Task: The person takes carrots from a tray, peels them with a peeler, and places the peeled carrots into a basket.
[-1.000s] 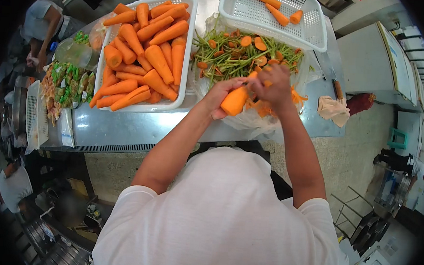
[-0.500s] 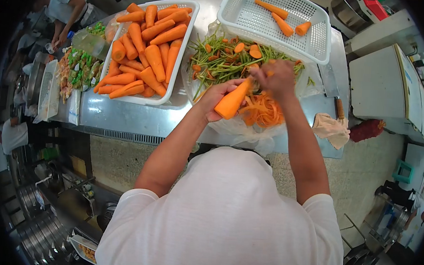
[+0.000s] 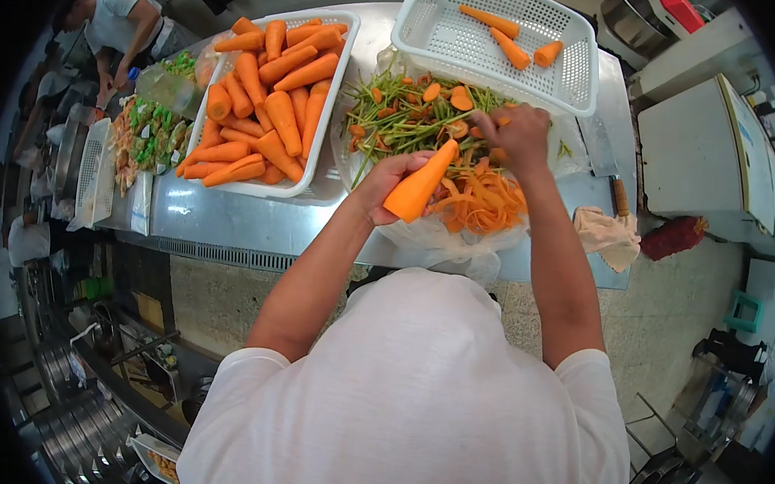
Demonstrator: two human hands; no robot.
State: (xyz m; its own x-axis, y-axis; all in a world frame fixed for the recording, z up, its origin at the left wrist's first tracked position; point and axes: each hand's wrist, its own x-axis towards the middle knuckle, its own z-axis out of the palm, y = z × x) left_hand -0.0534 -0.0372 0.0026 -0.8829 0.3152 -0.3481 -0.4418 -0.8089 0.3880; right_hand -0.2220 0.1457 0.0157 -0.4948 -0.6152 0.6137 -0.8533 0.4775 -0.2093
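Clearly, one of two hands (image 3: 385, 187) holds one carrot (image 3: 420, 184).

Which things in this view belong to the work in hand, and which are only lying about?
Seemingly in use:
carrot in left hand
orange peelings
green stems, carrot tops
heaped carrot basket
basket with three carrots

Seemingly lying about:
knife
cloth
dark red bundle

No text, label, brand, number or sign is legible anywhere in the scene, near or far, on the left or on the right.
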